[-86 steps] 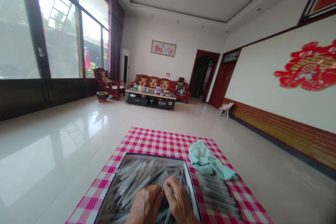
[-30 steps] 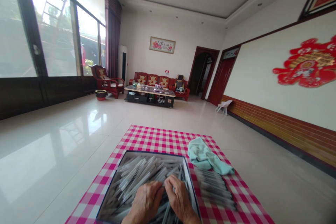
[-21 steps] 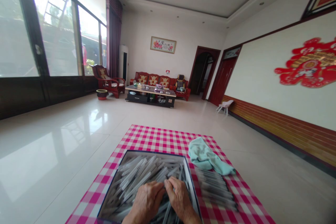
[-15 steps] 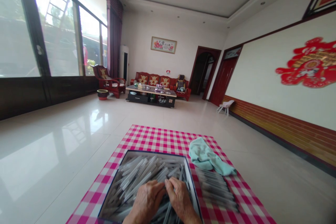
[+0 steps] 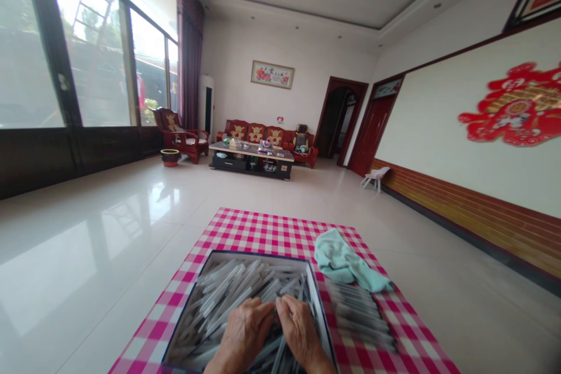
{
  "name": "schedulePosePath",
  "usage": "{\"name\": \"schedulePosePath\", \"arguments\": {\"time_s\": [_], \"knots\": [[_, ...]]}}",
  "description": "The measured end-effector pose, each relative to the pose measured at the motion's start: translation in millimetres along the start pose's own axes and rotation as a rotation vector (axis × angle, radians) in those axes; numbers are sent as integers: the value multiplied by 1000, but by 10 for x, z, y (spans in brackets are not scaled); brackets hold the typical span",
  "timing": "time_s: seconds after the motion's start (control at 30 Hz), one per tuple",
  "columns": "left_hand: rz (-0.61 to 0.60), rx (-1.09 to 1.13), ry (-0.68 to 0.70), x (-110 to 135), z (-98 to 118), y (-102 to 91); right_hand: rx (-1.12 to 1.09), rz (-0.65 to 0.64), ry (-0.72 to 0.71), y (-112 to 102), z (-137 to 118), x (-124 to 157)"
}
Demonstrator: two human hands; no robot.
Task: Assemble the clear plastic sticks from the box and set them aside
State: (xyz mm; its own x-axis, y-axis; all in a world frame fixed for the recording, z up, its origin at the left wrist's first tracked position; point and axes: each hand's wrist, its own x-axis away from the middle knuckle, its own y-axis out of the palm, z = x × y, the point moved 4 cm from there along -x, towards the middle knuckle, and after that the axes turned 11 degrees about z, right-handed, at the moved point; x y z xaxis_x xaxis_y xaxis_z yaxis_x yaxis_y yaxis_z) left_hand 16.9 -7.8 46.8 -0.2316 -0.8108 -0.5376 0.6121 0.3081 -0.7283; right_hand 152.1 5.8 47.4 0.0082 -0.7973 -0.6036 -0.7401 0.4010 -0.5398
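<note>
A shallow dark-rimmed box (image 5: pixel 314 298) full of thin grey-white sticks (image 5: pixel 228 295) lies on a pink-and-white checked cloth (image 5: pixel 263 231). Both hands rest inside the box near its right side, fingertips meeting. My left hand (image 5: pixel 243 336) has its fingers curled down among the sticks. My right hand (image 5: pixel 298 333) is curled the same way, pinching at the sticks where the two hands touch. What exactly sits between the fingertips is hidden.
A row of sticks (image 5: pixel 359 318) lies on the cloth right of the box, with a mint-green rag (image 5: pixel 344 263) behind it. Glossy tiled floor (image 5: pixel 109 234) surrounds the cloth. A coffee table (image 5: pixel 252 160), red sofa and small white stool (image 5: pixel 374 178) stand far back.
The hands have stayed in the box with fingertips together, shifting only slightly. The view drifted a little.
</note>
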Motion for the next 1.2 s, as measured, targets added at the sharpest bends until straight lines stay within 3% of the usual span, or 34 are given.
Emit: {"name": "schedulePosePath", "arguments": {"time_s": [0.4, 0.47, 0.6, 0.7, 0.8, 1.0, 1.2], "knots": [[22, -34, 17, -5, 27, -31, 6, -24, -22, 11, -32, -14], [89, -16, 51, -13, 29, -61, -1, -7, -10, 3, -23, -21], [365, 71, 93, -9, -6, -168, -26, 122, 145, -81, 76, -53], [381, 155, -12, -5, -64, -160, -120, 182, 293, -142, 144, -64], [314, 255, -130, -21, -102, -131, -232, 116, 305, -148, 96, -71], [344, 445, -379, -45, -275, -139, -302, -111, 176, -88, -141, -55], [346, 525, -398, -43, -323, -113, -294, -216, -34, -9, -279, 7]]}}
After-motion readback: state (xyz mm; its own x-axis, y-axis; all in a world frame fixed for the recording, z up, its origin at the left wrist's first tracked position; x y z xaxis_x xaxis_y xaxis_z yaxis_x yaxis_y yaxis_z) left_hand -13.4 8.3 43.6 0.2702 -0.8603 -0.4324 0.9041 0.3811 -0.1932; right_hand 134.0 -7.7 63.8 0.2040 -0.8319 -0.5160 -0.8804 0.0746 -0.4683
